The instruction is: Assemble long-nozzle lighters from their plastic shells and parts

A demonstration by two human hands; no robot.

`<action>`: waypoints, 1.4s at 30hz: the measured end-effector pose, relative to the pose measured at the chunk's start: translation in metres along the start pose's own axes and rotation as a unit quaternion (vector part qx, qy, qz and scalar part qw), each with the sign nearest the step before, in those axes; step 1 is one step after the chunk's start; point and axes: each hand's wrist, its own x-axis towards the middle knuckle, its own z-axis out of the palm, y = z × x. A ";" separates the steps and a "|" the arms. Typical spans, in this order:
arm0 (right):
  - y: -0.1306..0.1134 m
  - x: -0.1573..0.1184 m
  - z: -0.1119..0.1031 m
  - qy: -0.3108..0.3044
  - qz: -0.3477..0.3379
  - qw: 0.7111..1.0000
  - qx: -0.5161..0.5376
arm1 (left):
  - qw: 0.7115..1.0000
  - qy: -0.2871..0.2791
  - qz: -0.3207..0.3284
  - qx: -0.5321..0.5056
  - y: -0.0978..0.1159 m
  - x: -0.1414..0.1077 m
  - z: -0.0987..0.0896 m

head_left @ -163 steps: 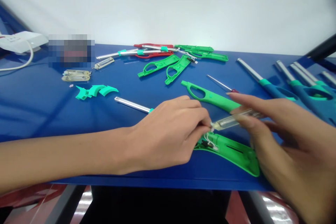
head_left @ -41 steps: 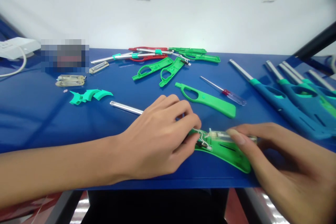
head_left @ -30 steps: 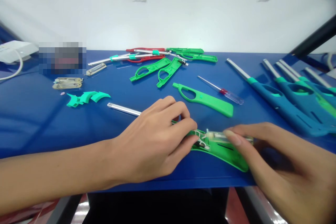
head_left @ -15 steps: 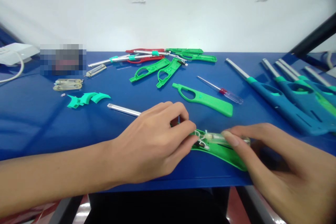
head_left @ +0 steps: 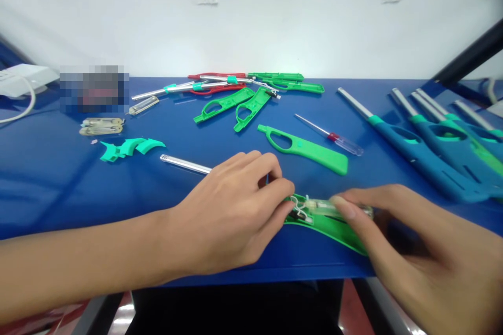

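Observation:
A green lighter casing half (head_left: 334, 231) lies open side up near the table's front edge. My left hand (head_left: 236, 209) is closed over its front part, and its fingertips are by thin white wires (head_left: 294, 204) and a small black part (head_left: 297, 214). A metal lighter tube (head_left: 184, 164) sticks out to the left from under that hand. Between thumb and fingers, my right hand (head_left: 416, 241) pinches a clear fuel tank (head_left: 320, 206), which sits over the casing half. The tank's right end is partly hidden by the thumb.
Behind my hands lie another green casing half (head_left: 314, 154) and a screwdriver (head_left: 340, 141). Several blue lighters (head_left: 424, 152) are at the right. Teal trigger pieces (head_left: 133, 147) and clear tanks (head_left: 102, 126) lie left; red and green casings (head_left: 223, 103) are at the back.
Almost nothing differs. Both hands, the fuel tank and the green casing half have shifted very slightly at most.

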 end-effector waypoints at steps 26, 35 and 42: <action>0.002 -0.004 0.001 -0.028 -0.034 0.999 -0.020 | 0.999 -0.029 -0.001 -0.025 0.000 -0.003 -0.005; 0.003 -0.011 -0.001 -0.018 -0.055 0.996 -0.064 | 0.999 -0.024 0.004 -0.024 0.000 -0.002 -0.004; 0.004 -0.008 -0.003 -0.063 -0.067 0.995 -0.038 | 1.000 -0.022 0.000 -0.020 -0.001 -0.002 -0.004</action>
